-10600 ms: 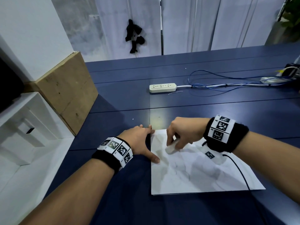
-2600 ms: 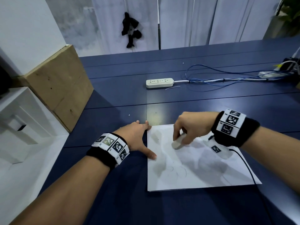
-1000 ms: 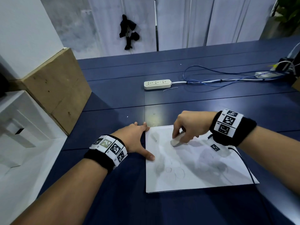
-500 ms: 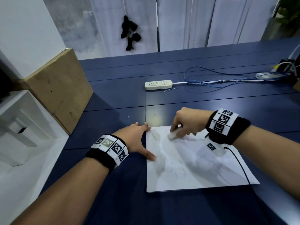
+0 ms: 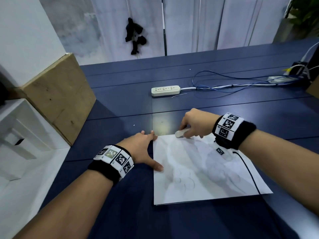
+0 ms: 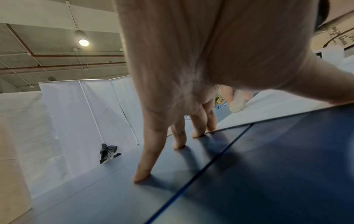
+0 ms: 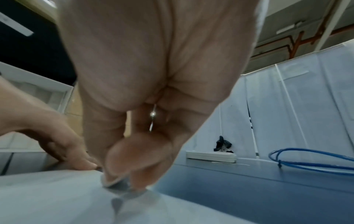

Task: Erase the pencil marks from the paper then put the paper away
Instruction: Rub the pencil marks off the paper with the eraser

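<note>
Head view: right hand [image 5: 196, 123] pinches a white eraser [image 5: 181, 134] with curled fingers, pressing it down on the far edge of the paper [image 5: 203, 169], near its far-left corner. Paper lies flat on the blue surface [image 5: 120, 104], between the two hands and stretching back toward the person. Faint pencil loops [image 5: 185, 182] show on the near-left part of the sheet; elsewhere marks are too faint to tell. Left hand [image 5: 143, 149] sits just left of the paper, fingers straight and spread, fingertips on the surface, thumb on the sheet's left edge. Left wrist view confirms fingertips [image 6: 140, 176] planted on the surface, with the paper edge beside the index finger. Right wrist view is blurred, probably the eraser tip [image 7: 116, 185] touching the sheet. Beyond the hands: power strip [image 5: 165, 90] and blue cable [image 5: 224, 83]. Wooden box [image 5: 58, 94] far left of the left hand.
</note>
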Available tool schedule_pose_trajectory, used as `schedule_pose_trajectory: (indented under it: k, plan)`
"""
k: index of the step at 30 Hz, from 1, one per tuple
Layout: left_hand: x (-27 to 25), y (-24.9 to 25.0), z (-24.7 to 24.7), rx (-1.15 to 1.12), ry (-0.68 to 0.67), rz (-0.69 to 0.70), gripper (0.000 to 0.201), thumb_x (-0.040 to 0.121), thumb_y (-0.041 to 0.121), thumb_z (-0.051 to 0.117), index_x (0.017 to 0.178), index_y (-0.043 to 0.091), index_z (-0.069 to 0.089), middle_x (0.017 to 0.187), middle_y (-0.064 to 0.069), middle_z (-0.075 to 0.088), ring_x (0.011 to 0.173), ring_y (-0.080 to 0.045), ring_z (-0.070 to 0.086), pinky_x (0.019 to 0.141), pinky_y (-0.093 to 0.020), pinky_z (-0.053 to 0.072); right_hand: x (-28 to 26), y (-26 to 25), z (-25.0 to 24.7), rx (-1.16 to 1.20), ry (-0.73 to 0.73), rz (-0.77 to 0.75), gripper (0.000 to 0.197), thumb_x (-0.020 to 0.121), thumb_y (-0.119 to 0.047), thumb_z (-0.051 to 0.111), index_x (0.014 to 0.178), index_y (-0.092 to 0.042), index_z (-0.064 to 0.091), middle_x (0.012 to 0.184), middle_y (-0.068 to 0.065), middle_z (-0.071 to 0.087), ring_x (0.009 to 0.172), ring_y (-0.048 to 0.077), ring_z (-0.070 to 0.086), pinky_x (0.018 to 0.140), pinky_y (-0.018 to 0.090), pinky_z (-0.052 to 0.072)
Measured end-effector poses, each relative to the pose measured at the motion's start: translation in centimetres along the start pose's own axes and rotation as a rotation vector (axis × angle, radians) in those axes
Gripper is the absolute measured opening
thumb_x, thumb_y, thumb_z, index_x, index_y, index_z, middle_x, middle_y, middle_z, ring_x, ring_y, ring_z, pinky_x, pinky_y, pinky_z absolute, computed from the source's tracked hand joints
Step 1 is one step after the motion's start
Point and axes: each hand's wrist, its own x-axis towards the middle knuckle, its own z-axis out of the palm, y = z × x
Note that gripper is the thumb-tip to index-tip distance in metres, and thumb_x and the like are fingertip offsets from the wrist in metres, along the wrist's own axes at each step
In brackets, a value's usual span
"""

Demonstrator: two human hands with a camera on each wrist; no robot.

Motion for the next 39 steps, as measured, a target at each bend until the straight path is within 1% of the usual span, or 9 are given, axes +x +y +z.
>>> schedule_pose_trajectory:
  k: [6, 9, 12, 15, 17, 23, 29, 35, 39]
  plan:
    - [-0.1, 0.0, 0.0, 0.0, 0.005, 0.0, 0.155, 0.025, 0.096, 0.066, 0.157, 0.032, 0.017, 0.166, 0.002, 0.017, 0.153, -0.018, 0.01, 0.117, -0.048, 0.032, -2.1, -0.7, 0.5, 0.028, -0.231, -0.086, 0.017, 0.076, -0.037, 0.074, 0.092, -0.03, 0.075, 0.068, 0.0, 0.072, 0.041, 0.012, 0.061, 0.054, 0.028, 0.058]
    - [-0.2, 0.1, 0.0, -0.003, 0.003, 0.001, 0.155, 0.026, 0.095, 0.067, 0.158, 0.032, 0.015, 0.166, 0.002, 0.017, 0.154, -0.017, 0.008, 0.117, -0.048, 0.032, -0.8, -0.2, 0.0, 0.024, -0.04, -0.021, 0.019, 0.082, -0.037, 0.072, 0.093, -0.023, 0.077, 0.067, -0.004, 0.07, 0.038, 0.008, 0.055, 0.038, 0.022, 0.047]
    - [-0.4, 0.3, -0.1, -0.003, -0.002, 0.002, 0.154, 0.027, 0.094, 0.067, 0.158, 0.031, 0.014, 0.166, 0.003, 0.017, 0.154, -0.016, 0.006, 0.117, -0.049, 0.031, -0.5, 0.5, -0.1, 0.034, 0.016, 0.022, 0.019, 0.08, -0.033, 0.071, 0.095, -0.023, 0.077, 0.068, -0.007, 0.069, 0.04, 0.012, 0.056, 0.037, 0.022, 0.046]
    - [-0.4, 0.3, -0.2, -0.009, -0.009, 0.0, 0.152, 0.029, 0.092, 0.068, 0.158, 0.032, 0.015, 0.166, 0.006, 0.018, 0.154, -0.015, 0.006, 0.117, -0.051, 0.031, -2.3, 0.0, 0.1, 0.041, -0.137, -0.063, 0.041, 0.066, -0.059, 0.065, 0.092, -0.03, 0.076, 0.067, -0.003, 0.071, 0.047, 0.017, 0.062, 0.048, 0.029, 0.055]
    - [-0.4, 0.3, -0.2, -0.007, -0.005, 0.006, 0.151, 0.029, 0.092, 0.068, 0.158, 0.032, 0.016, 0.165, 0.007, 0.019, 0.154, -0.016, 0.007, 0.117, -0.052, 0.03, -3.0, -0.5, 0.1, 0.04, -0.265, -0.087, 0.037, 0.067, -0.054, 0.068, 0.094, -0.03, 0.075, 0.067, 0.003, 0.071, 0.041, 0.015, 0.057, 0.048, 0.027, 0.055]
    - [-0.5, 0.3, -0.2, -0.013, -0.011, 0.005, 0.153, 0.03, 0.092, 0.069, 0.158, 0.03, 0.014, 0.166, 0.005, 0.018, 0.154, -0.016, 0.006, 0.117, -0.05, 0.031, -0.6, 0.4, -0.6, -0.049, 0.04, -0.011, 0.015, 0.082, -0.03, 0.071, 0.093, -0.023, 0.078, 0.066, -0.011, 0.068, 0.052, 0.016, 0.061, 0.044, 0.025, 0.049]
    - [-0.5, 0.3, -0.3, -0.006, -0.011, 0.008, 0.148, 0.034, 0.089, 0.072, 0.157, 0.03, 0.017, 0.165, 0.008, 0.019, 0.153, -0.015, 0.006, 0.116, -0.053, 0.03, -3.0, 0.1, -0.2, 0.046, -0.256, -0.071, 0.023, 0.074, -0.042, 0.074, 0.093, -0.03, 0.076, 0.067, 0.005, 0.071, 0.041, 0.014, 0.057, 0.047, 0.025, 0.053]
    - [-0.2, 0.2, -0.1, -0.008, -0.012, -0.012, 0.158, 0.024, 0.096, 0.066, 0.158, 0.032, 0.013, 0.166, 0.003, 0.016, 0.154, -0.016, 0.006, 0.116, -0.051, 0.032, -0.6, 0.5, -0.3, -0.061, 0.05, -0.022, 0.016, 0.083, -0.037, 0.072, 0.09, -0.023, 0.077, 0.062, -0.015, 0.061, 0.062, 0.013, 0.058, 0.059, 0.024, 0.045]
    - [-0.3, 0.3, -0.3, -0.004, -0.014, 0.003, 0.149, 0.032, 0.091, 0.071, 0.157, 0.031, 0.016, 0.166, 0.006, 0.017, 0.154, -0.017, 0.007, 0.116, -0.052, 0.031, -2.3, -0.2, 0.3, 0.017, -0.096, -0.064, 0.035, 0.073, -0.057, 0.067, 0.088, -0.027, 0.075, 0.068, -0.005, 0.072, 0.057, 0.015, 0.063, 0.054, 0.028, 0.054]
